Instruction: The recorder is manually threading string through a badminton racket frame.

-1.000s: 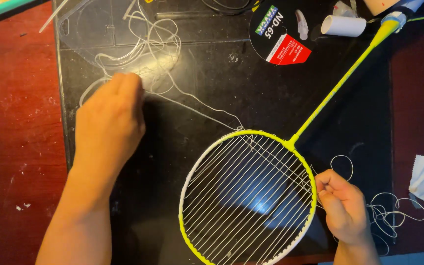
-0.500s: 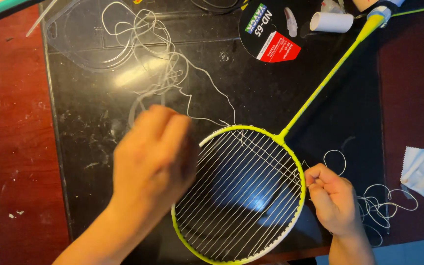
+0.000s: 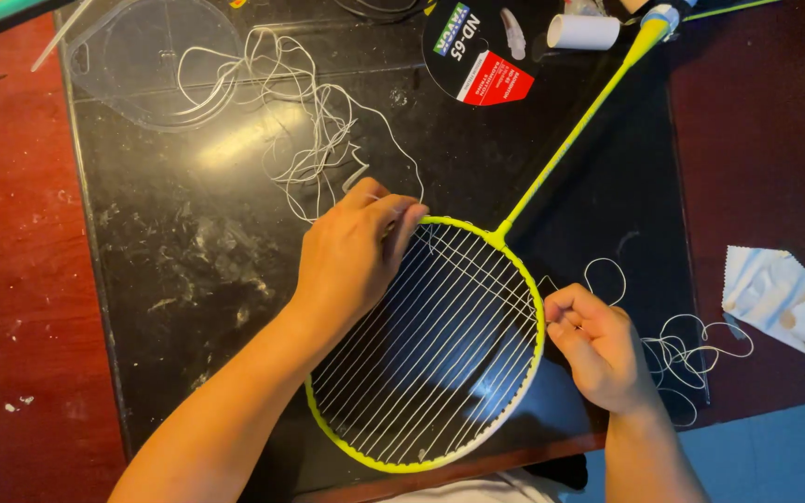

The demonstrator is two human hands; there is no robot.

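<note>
A yellow-green badminton racket lies on a black mat, its head strung with parallel white strings and its shaft running up to the right. My left hand rests on the head's upper left rim, fingers pinching the white string that trails off in a loose tangle toward the top left. My right hand is closed at the head's right rim, gripping string there. More loose white string coils to its right.
A round black package label with a red corner and a white roll lie at the top. A clear plastic lid sits top left. A pale cloth lies on the red table at right.
My left hand has come from the string tangle at upper left down and right to the racket head's rim. The view has shifted, so everything sits further left. My right hand keeps its hold.
</note>
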